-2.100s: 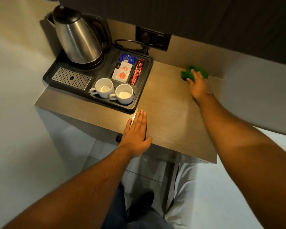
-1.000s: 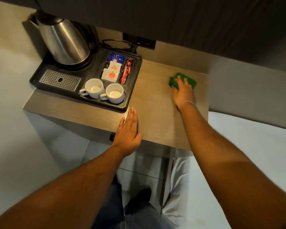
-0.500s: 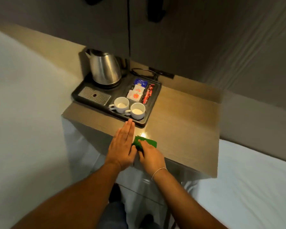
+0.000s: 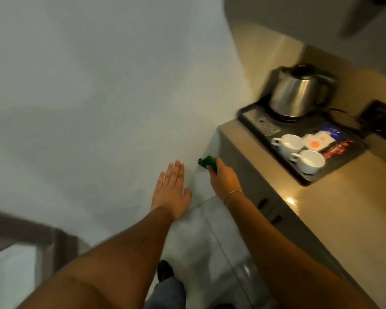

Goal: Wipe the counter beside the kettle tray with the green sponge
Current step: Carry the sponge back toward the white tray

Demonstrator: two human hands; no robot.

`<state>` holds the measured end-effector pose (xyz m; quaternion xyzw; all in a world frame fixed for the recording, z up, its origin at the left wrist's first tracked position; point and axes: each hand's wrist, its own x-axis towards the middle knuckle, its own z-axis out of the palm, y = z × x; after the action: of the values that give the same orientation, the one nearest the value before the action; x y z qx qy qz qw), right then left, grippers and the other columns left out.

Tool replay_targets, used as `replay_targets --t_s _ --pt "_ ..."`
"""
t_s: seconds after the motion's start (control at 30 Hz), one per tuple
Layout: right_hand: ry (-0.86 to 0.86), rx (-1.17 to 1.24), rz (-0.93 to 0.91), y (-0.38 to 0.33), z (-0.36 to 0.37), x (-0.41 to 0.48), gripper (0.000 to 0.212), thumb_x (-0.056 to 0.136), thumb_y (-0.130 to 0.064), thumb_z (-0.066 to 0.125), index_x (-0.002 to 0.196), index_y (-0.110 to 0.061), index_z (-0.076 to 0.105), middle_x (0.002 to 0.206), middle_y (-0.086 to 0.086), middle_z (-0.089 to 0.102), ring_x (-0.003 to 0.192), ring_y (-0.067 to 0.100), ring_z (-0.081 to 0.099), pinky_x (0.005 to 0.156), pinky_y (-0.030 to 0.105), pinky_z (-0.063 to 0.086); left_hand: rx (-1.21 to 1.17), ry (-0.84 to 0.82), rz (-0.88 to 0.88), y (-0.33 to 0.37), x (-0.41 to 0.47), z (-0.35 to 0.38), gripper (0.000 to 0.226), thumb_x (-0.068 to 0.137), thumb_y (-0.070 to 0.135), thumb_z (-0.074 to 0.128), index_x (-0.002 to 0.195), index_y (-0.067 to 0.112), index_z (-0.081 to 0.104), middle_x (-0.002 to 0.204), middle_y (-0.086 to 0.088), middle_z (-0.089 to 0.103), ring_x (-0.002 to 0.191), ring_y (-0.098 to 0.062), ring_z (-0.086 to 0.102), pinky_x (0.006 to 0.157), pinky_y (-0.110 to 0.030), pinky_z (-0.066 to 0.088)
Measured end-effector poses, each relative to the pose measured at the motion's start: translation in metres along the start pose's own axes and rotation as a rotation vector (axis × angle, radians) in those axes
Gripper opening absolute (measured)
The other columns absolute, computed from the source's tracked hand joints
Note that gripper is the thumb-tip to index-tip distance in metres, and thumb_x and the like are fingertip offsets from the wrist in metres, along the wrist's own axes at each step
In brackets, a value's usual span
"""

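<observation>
The green sponge (image 4: 208, 162) is crumpled in my right hand (image 4: 224, 177), held in the air left of the counter and off its surface. My left hand (image 4: 170, 190) is flat with fingers spread, holding nothing, in front of the white wall. The wooden counter (image 4: 334, 210) lies to the right. At its back sits the black kettle tray (image 4: 334, 166) with a steel kettle (image 4: 297, 94), two white cups (image 4: 299, 152) and sachets (image 4: 319, 141). The whole view is motion-blurred.
A white wall (image 4: 109, 97) fills the left. Cabinet fronts with dark handles (image 4: 270, 210) run below the counter edge. A wall socket and black cord (image 4: 379, 117) sit behind the tray. The tiled floor and my foot (image 4: 165, 270) show at the bottom.
My right hand dragged the sponge from the counter's back right to its front edge, then lifted it off to the left. My left hand left the counter edge. The view swung left.
</observation>
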<state>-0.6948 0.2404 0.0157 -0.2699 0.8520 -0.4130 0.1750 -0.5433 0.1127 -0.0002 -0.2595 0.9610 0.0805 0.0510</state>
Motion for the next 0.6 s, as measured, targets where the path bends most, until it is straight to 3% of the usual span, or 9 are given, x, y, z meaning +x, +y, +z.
replay_targets --t_s 0.13,0.27,0.43,0.6 --pt "-0.188 -0.1 -0.133 -0.068 0.076 -0.007 0.029 0.11 -0.033 0.054 0.128 -0.012 0.061 0.108 0.023 0.077 0.096 0.045 0.072 0.08 0.048 0.06 -0.052 0.029 -0.18 -0.075 -0.057 -0.008 0.082 0.111 0.042 0.032 0.172 0.016 -0.017 0.18 -0.003 -0.026 0.168 -0.022 -0.021 0.137 -0.044 -0.008" --pt "-0.357 -0.124 -0.245 -0.124 0.16 -0.031 0.025 0.11 -0.028 0.055 0.126 -0.011 0.061 0.103 0.021 0.077 0.087 0.039 0.073 0.076 0.045 0.059 -0.13 0.049 -0.35 -0.149 -0.118 0.006 0.081 0.111 0.044 0.028 0.169 0.021 -0.023 0.178 0.0 -0.031 0.166 -0.019 -0.026 0.136 -0.042 -0.011" --pt "-0.536 -0.186 -0.316 -0.191 0.275 -0.08 0.026 0.11 -0.03 0.053 0.127 -0.013 0.061 0.106 0.019 0.077 0.09 0.036 0.073 0.08 0.044 0.059 -0.178 0.083 -0.49 -0.259 -0.206 0.027 0.081 0.108 0.042 0.028 0.17 0.023 -0.021 0.179 0.002 -0.027 0.165 -0.016 -0.027 0.136 -0.041 -0.012" --pt "-0.612 -0.198 -0.355 -0.217 0.329 -0.107 0.029 0.111 -0.031 0.051 0.134 -0.016 0.059 0.112 0.015 0.076 0.095 0.032 0.073 0.088 0.044 0.061 -0.232 0.109 -0.579 -0.294 -0.24 0.029 0.08 0.105 0.042 0.023 0.173 0.021 -0.013 0.181 0.0 -0.021 0.166 -0.016 -0.023 0.134 -0.038 -0.015"
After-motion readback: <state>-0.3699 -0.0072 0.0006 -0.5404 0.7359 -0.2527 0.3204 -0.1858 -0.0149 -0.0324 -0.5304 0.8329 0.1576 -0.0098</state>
